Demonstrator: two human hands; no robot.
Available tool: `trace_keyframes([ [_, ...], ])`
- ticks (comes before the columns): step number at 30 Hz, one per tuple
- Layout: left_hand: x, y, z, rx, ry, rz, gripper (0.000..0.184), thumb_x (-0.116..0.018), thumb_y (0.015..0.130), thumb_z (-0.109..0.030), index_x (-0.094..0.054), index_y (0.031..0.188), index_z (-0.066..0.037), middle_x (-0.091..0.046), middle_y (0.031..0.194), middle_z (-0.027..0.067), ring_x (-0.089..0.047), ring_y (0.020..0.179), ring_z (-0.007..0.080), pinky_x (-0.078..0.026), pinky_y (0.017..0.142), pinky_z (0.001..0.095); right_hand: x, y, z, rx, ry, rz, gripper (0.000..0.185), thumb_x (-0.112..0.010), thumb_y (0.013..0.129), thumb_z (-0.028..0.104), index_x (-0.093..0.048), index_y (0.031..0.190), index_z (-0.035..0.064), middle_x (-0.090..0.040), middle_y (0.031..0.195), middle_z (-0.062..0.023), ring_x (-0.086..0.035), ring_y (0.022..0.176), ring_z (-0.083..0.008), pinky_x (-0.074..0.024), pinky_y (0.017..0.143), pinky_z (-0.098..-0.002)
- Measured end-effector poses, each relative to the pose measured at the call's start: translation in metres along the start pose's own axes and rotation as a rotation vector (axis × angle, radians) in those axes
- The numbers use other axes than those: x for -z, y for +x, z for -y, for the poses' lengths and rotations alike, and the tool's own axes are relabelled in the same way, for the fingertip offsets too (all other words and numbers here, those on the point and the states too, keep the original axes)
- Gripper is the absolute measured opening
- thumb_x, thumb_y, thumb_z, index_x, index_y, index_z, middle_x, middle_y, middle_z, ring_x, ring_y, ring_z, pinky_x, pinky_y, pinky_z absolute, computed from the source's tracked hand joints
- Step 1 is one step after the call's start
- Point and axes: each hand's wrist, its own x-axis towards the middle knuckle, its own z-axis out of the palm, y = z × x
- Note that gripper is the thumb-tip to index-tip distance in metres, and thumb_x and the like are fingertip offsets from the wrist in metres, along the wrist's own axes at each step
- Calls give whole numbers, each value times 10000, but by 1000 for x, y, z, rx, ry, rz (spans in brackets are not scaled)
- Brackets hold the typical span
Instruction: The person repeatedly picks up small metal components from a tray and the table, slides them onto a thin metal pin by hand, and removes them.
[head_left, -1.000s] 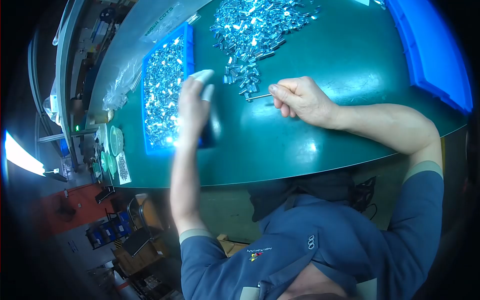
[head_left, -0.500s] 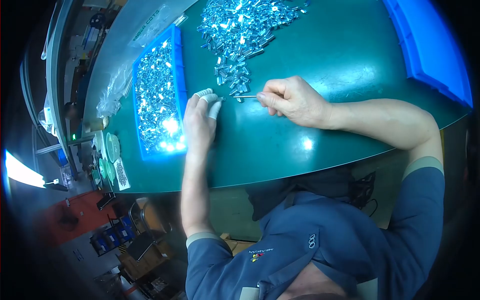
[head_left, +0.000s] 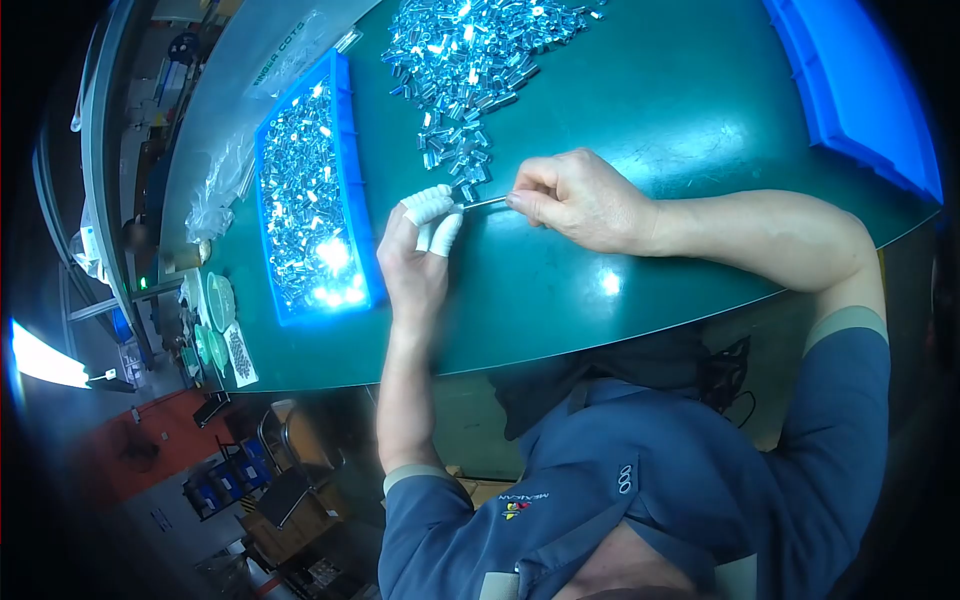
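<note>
My left hand (head_left: pixel 415 262), with white finger cots on several fingers, pinches a small metal piece that its fingertips mostly hide. In my right hand (head_left: pixel 585 205) is a thin metal rod (head_left: pixel 486 203), gripped between thumb and bent fingers. The rod points left, and its tip meets the left fingertips. Just beyond both hands, a trail of short shiny metal sleeves (head_left: pixel 455 145) runs down from a large heap (head_left: pixel 470 45) on the green table (head_left: pixel 640 120).
Left of my left hand stands a blue bin (head_left: pixel 348 150) full of similar metal pieces. Another blue bin (head_left: pixel 860 90) is at the far right. Green dishes (head_left: pixel 219 300), a card with small dark pieces (head_left: pixel 241 355) and clear plastic bags (head_left: pixel 215 200) lie along the left edge.
My left hand has moved right and its fingertips now meet the rod's tip. The rod has tilted, its tip slightly lower and further left. My right hand has barely moved.
</note>
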Motion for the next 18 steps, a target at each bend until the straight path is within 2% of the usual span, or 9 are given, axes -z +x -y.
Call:
trace_keyframes([
  [4,-1,-3,-1,84,-110,-2,173,-752,883,26,-688,1042,4,-726,1096,117,-690,1027,206,-537,914,315,1,0,0,-2,12,-2,262,-620,1019,226,-667,891,2,-691,731,-59,-625,661,-125,-500,617,-316],
  [10,-3,-5,-1,84,-203,14,153,-748,887,27,-682,1023,6,-724,1090,124,-692,1023,210,-539,913,319,1,0,1,-18,38,18,248,-614,1018,212,-672,903,0,-688,731,-57,-621,663,-115,-498,617,-314],
  [12,-3,-6,-3,55,-167,19,151,-751,886,25,-681,1018,5,-724,1089,127,-694,1022,214,-543,905,323,1,-2,1,10,26,7,228,-629,1002,199,-672,902,-1,-685,734,-84,-639,651,-173,-500,616,-342],
  [13,-3,-6,-4,23,-131,25,149,-753,885,24,-680,1014,4,-724,1089,130,-696,1021,219,-548,898,326,0,-3,-1,7,27,6,228,-629,1002,199,-672,902,-1,-685,734,-84,-639,651,-173,-500,616,-342],
  [15,-5,-7,0,1,-97,28,161,-766,876,17,-681,1012,1,-725,1090,134,-699,1016,226,-555,888,332,-3,-4,-5,260,-136,-98,204,-643,982,182,-672,900,-2,-676,735,-119,-650,647,-258,-497,610,-385],
  [16,-5,-8,1,-22,-61,30,173,-779,867,10,-683,1011,-2,-726,1091,137,-702,1012,233,-563,877,339,-3,-4,-6,258,-137,-97,204,-643,982,182,-672,900,-2,-676,735,-119,-650,647,-258,-497,610,-385],
  [18,-6,-7,2,-68,-21,20,191,-793,855,1,-685,1012,-7,-729,1080,139,-704,1002,240,-568,865,344,-1,-4,-6,286,-203,-86,196,-649,968,177,-673,890,-1,-667,750,-145,-644,671,-325,-493,615,-418],
])
